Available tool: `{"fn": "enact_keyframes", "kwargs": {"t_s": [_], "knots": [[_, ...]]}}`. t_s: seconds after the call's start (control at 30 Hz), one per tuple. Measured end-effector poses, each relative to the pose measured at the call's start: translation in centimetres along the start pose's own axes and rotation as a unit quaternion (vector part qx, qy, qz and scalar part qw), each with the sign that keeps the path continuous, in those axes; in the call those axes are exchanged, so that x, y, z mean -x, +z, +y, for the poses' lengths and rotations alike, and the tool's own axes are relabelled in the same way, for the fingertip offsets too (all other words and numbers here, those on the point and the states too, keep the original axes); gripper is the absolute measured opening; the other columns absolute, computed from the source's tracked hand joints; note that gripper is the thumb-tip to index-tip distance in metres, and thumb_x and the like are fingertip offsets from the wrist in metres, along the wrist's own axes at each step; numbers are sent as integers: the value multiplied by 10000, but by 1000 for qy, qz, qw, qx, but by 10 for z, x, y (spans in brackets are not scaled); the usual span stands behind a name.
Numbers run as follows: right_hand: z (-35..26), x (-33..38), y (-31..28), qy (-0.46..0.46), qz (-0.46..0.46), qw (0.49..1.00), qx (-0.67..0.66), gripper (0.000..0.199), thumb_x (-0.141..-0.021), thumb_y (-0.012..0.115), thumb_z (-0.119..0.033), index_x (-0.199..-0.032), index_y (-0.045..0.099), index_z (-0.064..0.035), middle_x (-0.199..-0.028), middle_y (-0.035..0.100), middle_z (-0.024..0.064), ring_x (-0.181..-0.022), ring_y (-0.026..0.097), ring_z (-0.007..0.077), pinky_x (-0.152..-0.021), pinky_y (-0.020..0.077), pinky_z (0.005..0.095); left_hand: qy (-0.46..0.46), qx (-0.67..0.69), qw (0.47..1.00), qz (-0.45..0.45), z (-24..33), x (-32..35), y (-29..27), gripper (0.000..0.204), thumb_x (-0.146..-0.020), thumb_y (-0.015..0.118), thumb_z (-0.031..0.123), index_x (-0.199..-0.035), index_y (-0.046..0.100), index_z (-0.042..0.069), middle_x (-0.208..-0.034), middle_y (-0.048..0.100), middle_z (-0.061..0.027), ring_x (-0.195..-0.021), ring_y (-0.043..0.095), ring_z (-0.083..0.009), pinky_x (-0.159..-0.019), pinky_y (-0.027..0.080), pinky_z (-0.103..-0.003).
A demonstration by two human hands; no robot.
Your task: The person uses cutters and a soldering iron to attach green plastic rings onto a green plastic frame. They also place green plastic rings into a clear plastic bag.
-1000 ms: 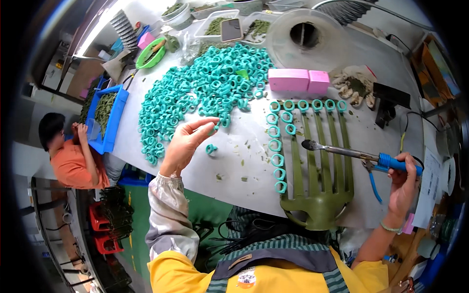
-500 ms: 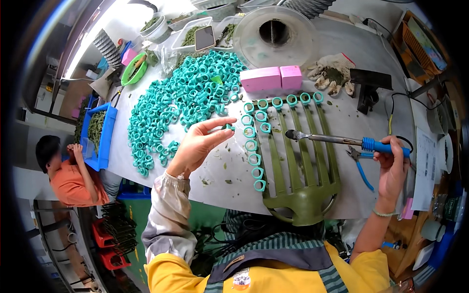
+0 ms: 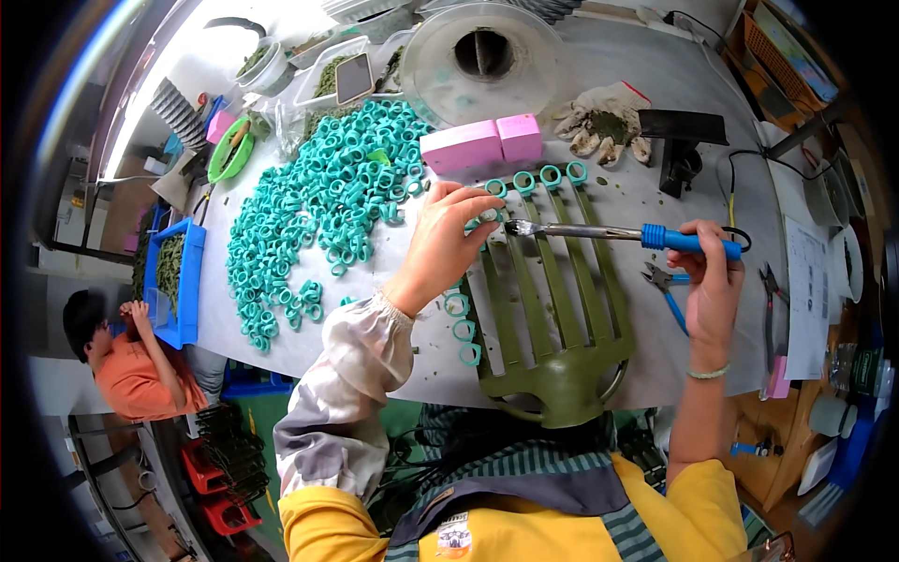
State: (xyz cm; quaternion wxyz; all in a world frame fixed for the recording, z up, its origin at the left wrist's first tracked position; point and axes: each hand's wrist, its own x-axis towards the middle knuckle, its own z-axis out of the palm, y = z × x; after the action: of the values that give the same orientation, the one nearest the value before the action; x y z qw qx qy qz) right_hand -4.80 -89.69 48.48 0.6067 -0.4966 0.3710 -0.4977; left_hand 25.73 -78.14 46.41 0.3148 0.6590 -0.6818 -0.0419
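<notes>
A teal ring (image 3: 482,219) is pinched between the thumb and fingers of the left hand (image 3: 445,234), over the upper left part of a green fork-shaped frame (image 3: 559,373) lying on the table (image 3: 648,377). A blue-handled iron (image 3: 599,232) is gripped in the right hand (image 3: 714,273), its dark tip held just beside the left fingertips. More rings (image 3: 551,176) are seen along the frame's top edge and left side, some hidden by the left hand. Beyond them, two pink blocks (image 3: 464,147) are set end to end, near a pile of rings (image 3: 361,155). A stained glove (image 3: 607,124) and pliers (image 3: 670,295) are placed to the right. At far left, a blue crate (image 3: 191,281) is seen by a person in orange (image 3: 145,375).
</notes>
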Motion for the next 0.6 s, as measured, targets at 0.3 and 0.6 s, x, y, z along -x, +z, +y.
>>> {"fn": "enact_keyframes", "kwargs": {"t_s": [0.3,0.6], "knots": [[18,-10,11,5,-19,999,-34,233,-960,605,-200,-953,666,25,-860,676,80,-666,674,151,-628,566,274,-4,-5,1000,-25,-13,-7,14,310,-750,764,70,-1057,728,92,-1114,700,-63,-986,569,-286,-904,470,-391],[-7,-4,-27,7,64,998,20,211,-934,642,-228,-935,658,-18,-853,658,50,-640,634,119,-605,510,255,-58,94,993,29,-20,-3,-26,271,-857,734,146,-1112,677,75,-1061,619,-62,-1023,604,-200,-854,499,-326]]}}
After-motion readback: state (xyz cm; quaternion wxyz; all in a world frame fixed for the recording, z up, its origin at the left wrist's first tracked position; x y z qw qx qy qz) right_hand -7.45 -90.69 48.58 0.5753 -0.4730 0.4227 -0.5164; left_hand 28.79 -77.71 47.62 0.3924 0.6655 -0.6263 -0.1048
